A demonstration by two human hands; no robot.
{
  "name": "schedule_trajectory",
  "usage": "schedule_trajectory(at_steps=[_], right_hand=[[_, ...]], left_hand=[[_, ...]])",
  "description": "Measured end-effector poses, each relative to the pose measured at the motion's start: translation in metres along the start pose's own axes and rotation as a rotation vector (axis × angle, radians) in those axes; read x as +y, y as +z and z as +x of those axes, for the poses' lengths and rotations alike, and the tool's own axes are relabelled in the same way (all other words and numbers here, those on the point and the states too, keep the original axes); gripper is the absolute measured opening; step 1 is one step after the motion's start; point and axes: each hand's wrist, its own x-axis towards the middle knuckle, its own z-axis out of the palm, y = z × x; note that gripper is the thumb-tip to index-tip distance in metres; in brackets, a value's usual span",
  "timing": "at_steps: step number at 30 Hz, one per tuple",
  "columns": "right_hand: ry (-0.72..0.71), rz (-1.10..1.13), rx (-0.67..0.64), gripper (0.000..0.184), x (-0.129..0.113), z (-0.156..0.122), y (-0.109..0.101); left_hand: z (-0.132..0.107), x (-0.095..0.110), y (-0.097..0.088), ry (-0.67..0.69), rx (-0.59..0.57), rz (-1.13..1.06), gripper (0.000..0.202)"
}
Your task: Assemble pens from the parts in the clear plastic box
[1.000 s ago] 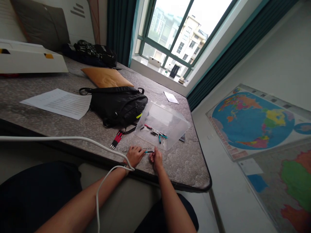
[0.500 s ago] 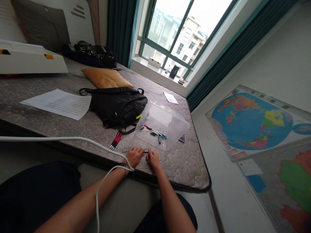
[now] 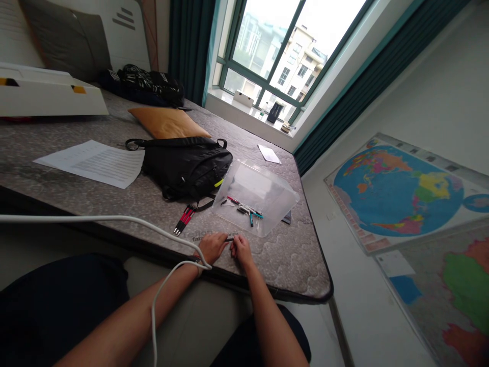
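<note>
My left hand and my right hand meet above the near edge of the mattress. A short dark length of what looks like a pen shows between them, its ends hidden in my closed fingers. Just beyond sits a clear plastic tray with loose pen parts in it, some red, teal, black and white. To the left of my hands, several red and black pens lie side by side on the mattress.
A black backpack touches the tray's left side. Behind it lies a brown envelope; a printed sheet is further left. A white cable crosses over my left wrist. The mattress ends close to my forearms.
Both hands stay together at the dark pen, with only a slight shift of the fingers. The pen tilts a little, its right end higher. Everything else lies as before.
</note>
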Motion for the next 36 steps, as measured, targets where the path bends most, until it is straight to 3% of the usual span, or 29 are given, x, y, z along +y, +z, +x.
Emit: schedule_trajectory(at_steps=[11,19,28,31,34,36], right_hand=[[0.005,0.051,0.073,0.034,-0.0005,-0.001,-0.001],[-0.014,0.099,0.208,0.037,0.0057,0.0009,-0.0036],[0.009,0.138,0.25,0.035,0.0072,0.0,-0.0051],[-0.025,0.257,0.361,0.033,0.0048,-0.0011,-0.0066],[-0.076,0.399,0.469,0.048,0.0022,-0.0025,-0.0058],[-0.081,0.358,0.435,0.055,0.0019,-0.003,-0.0033]], left_hand=[[0.0011,0.0017,-0.0022,-0.029,0.03,-0.014,0.037],[0.0008,0.003,-0.0036,-0.072,0.053,0.009,0.024],[0.0009,0.0023,-0.0045,-0.085,0.048,0.006,0.017],[0.0012,0.003,-0.0052,-0.091,0.051,-0.006,0.017],[0.0013,0.0036,-0.0056,-0.096,0.05,-0.005,0.016],[0.0014,0.0039,-0.0058,-0.096,0.047,0.002,0.016]])
